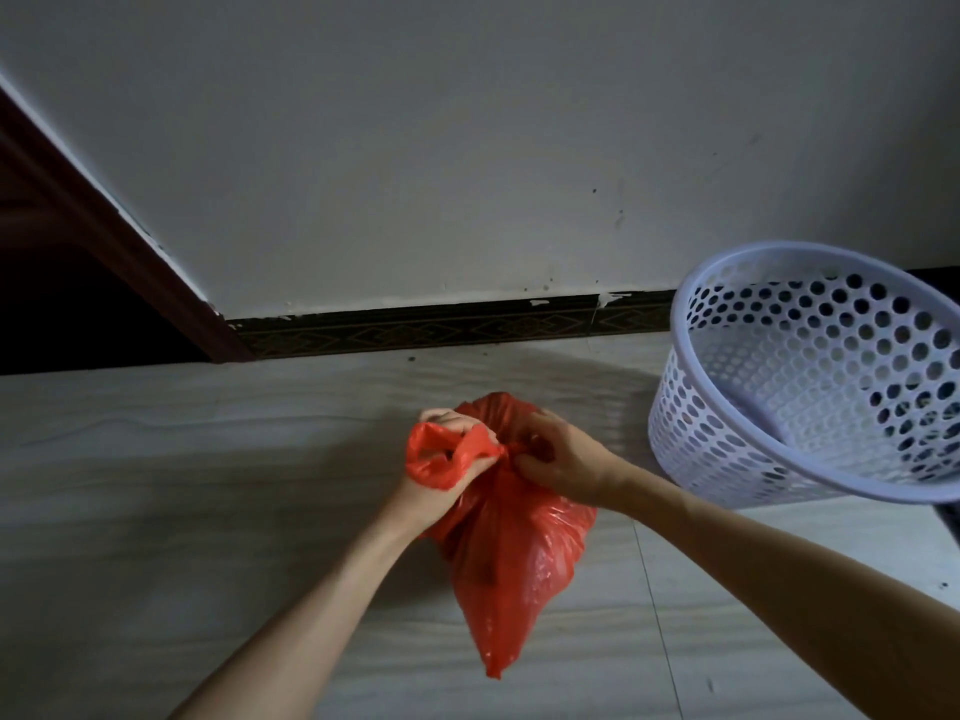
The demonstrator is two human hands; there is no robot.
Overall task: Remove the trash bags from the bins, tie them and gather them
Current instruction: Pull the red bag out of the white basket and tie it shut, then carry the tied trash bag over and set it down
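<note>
A red plastic trash bag (511,553) hangs in the air in front of me, above the pale floor, its body full and pointed at the bottom. My left hand (447,475) grips one gathered flap of the bag's mouth, with loose red plastic bulging out past my fingers. My right hand (558,459) pinches the other flap right beside it, at a twisted knot between both hands. A white perforated bin (810,376) stands to the right, tilted toward me, with no bag in it.
A white wall (467,148) with a dark patterned skirting board (441,327) runs close behind the bag. A dark brown door frame (104,220) and dark doorway lie at the left. Pale wood-look floor tiles (182,485) spread below.
</note>
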